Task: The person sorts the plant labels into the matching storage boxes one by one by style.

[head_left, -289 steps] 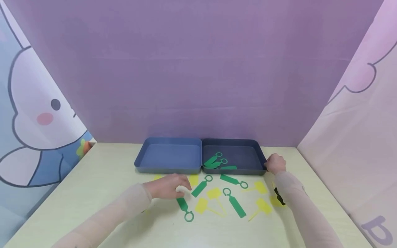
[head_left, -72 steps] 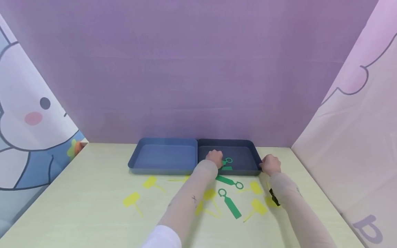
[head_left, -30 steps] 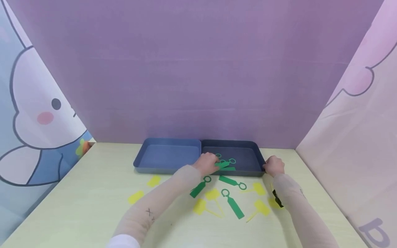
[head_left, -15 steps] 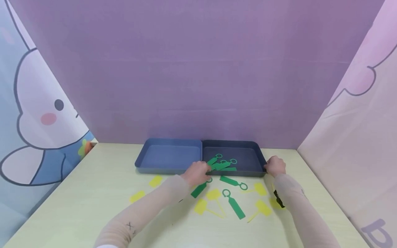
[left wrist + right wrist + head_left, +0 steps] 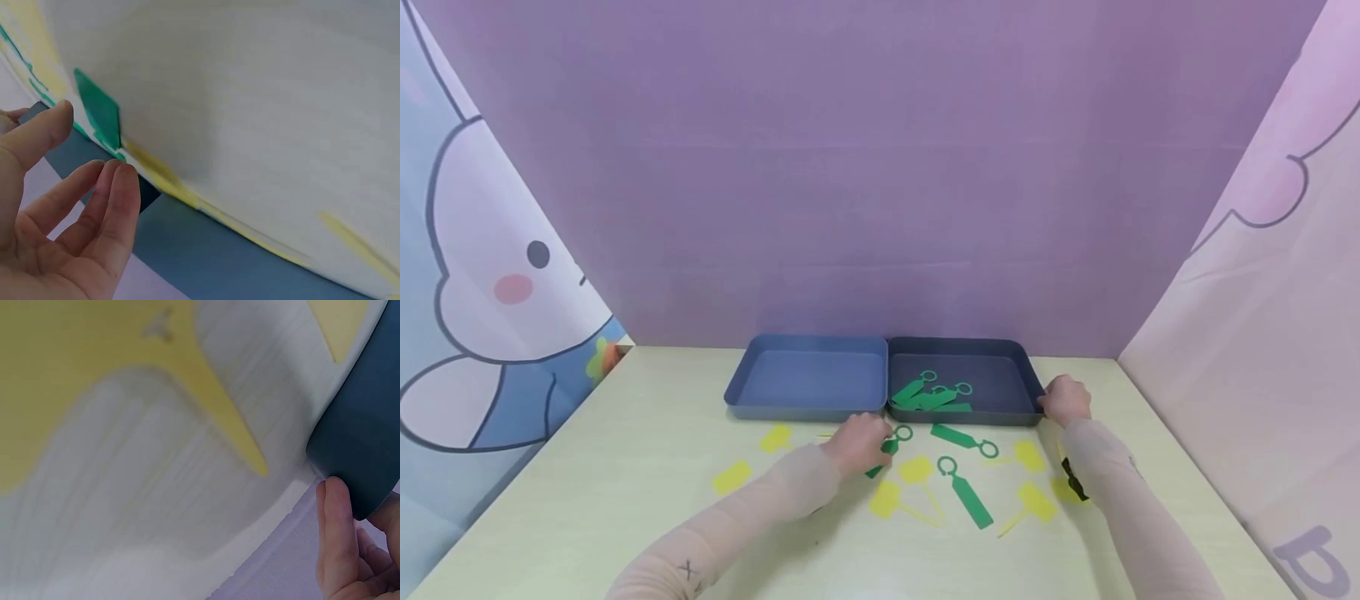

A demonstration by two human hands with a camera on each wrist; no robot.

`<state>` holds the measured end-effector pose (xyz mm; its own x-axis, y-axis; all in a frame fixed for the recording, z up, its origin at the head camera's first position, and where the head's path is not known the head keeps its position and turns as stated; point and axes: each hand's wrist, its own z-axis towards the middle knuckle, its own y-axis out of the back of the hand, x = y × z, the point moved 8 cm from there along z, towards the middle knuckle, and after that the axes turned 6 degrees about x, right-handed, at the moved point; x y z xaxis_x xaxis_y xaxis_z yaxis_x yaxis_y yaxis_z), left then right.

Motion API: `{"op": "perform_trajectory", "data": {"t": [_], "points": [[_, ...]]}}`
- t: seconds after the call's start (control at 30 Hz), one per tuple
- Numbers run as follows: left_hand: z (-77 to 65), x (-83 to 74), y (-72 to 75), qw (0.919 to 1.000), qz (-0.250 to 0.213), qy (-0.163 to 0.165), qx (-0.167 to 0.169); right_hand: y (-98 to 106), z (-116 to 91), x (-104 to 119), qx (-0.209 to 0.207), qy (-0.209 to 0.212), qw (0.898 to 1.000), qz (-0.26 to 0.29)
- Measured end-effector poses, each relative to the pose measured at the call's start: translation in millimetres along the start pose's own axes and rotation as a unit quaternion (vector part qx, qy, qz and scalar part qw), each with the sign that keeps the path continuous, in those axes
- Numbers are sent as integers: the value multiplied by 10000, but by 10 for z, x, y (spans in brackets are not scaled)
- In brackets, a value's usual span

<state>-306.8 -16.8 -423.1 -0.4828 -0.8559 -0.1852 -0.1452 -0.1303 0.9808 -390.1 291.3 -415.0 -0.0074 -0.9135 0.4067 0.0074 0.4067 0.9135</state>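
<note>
In the head view my left hand (image 5: 859,444) hovers at a green ring-ended tag (image 5: 877,471) on the table, partly covering it. The left wrist view shows this hand (image 5: 94,219) with thumb and fingers apart, the tag (image 5: 100,112) just beyond the fingertips and nothing gripped. My right hand (image 5: 1066,401) holds the front right corner of the dark navy tray (image 5: 992,375). Up close in the right wrist view, the fingers (image 5: 339,506) lie along the tray's corner (image 5: 359,425), thumb on the other side. Several green tags (image 5: 942,401) lie in that tray's left part.
An empty blue tray (image 5: 808,413) adjoins the dark tray on its left. Two more green tags (image 5: 972,502) lie on the table (image 5: 820,567), among several yellow tags with thin stems (image 5: 884,500). A purple backdrop (image 5: 880,167) rises behind the trays.
A green tag has been let go in the dark tray. Since then my left hand has moved back and left, out of the tray, to another green tag. The right hand keeps its place.
</note>
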Motion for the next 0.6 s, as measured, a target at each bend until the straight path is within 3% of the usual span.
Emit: {"op": "perform_trajectory", "data": {"t": [0.33,0.6], "points": [[-18,-5,-50,9998,-31,-188,-47,20,-18,23,25,-28,10000,47],[-47,4,-53,9992,-340,-189,-123,26,-21,24,53,23,10000,70]]}}
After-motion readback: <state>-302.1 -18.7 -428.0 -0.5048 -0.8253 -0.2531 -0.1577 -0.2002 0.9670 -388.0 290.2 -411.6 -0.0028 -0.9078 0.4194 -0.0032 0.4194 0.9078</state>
